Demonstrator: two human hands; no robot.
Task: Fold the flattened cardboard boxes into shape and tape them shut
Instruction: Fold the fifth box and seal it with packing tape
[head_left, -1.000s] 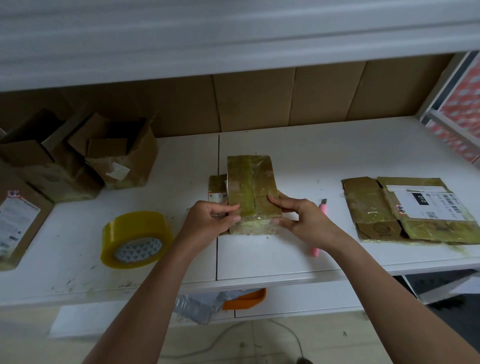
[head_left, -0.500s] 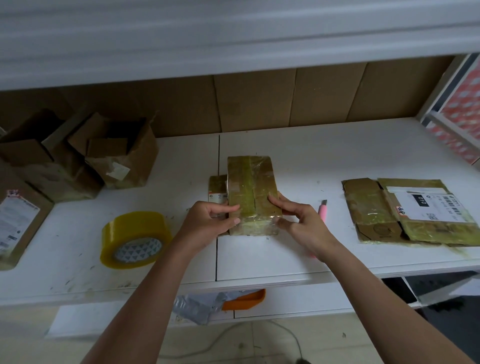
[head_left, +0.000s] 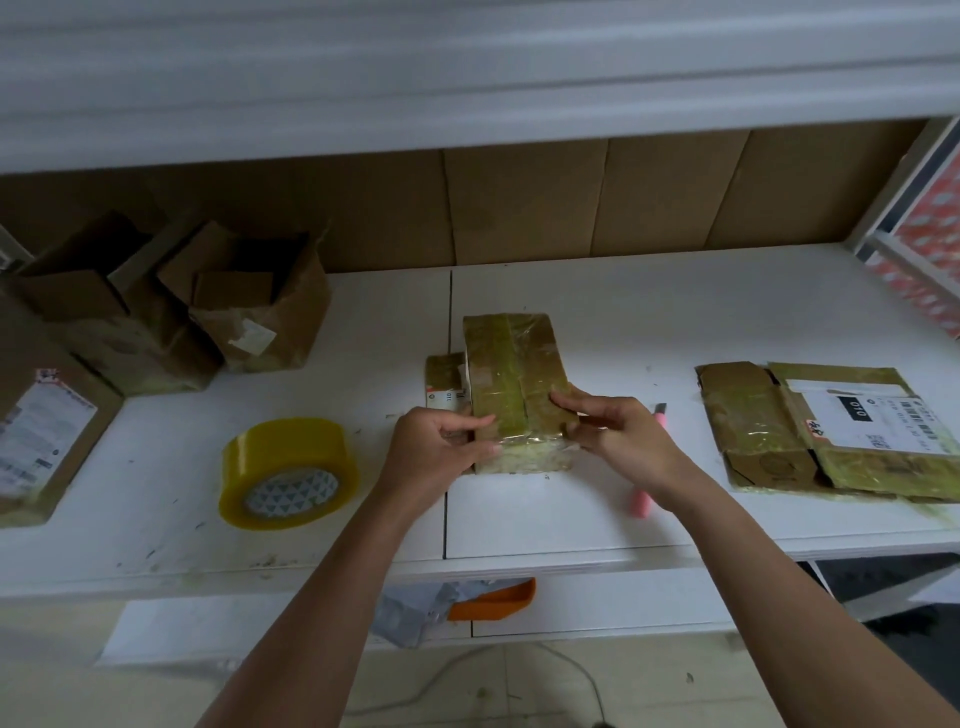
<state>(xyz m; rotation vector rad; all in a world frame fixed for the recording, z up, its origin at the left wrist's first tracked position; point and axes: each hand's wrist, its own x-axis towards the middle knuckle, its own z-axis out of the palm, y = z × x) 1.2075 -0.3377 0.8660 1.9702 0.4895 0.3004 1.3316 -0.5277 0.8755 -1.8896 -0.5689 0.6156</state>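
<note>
Head view: a white tabletop (head_left: 597, 514) is seen from above.
Taped box (head_left: 511, 374): set at the middle of the tabletop, wrapped in yellowish tape.
Left hand (head_left: 439, 457): its fingers are curled round the box's near left corner.
Right hand (head_left: 623, 441): the near right corner is pinched by its fingers.
Tape roll (head_left: 288, 473): laid toward the near left edge.
Flattened box (head_left: 826, 431): laid by the right edge.
Open boxes (head_left: 171, 306): kept at the far left corner.
</note>
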